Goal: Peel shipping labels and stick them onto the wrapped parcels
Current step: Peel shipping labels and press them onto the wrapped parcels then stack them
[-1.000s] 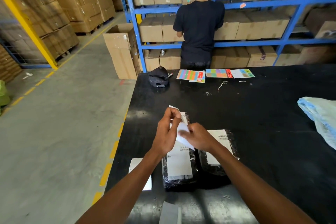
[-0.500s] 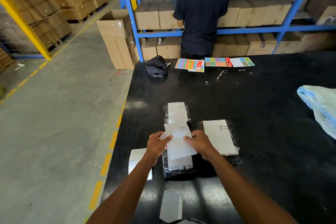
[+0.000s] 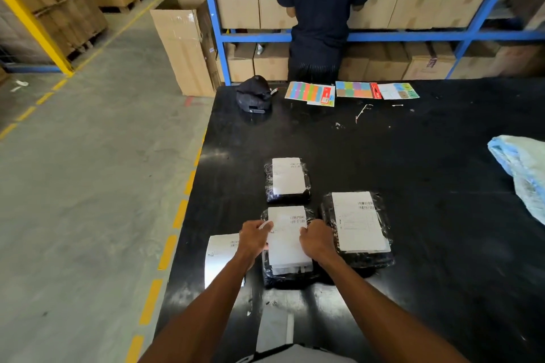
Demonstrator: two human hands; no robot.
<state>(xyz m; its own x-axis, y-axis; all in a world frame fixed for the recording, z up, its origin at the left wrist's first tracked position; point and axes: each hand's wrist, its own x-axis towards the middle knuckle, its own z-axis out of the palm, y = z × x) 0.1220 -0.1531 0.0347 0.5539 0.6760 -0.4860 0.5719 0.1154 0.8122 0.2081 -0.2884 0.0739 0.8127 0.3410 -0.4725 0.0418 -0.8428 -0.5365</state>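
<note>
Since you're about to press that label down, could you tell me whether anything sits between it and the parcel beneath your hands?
Nothing visible does. The label lies directly on the near wrapped parcel, with the left hand and right hand at its side edges.

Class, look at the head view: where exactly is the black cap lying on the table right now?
The black cap sits at the far left corner of the black table, just left of the colourful sticker sheets and in front of the blue shelving.

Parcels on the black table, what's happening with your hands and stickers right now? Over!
Both hands, left and right, pressing a label onto the near parcel. Two other parcels already labelled. Nothing in the way.
</note>
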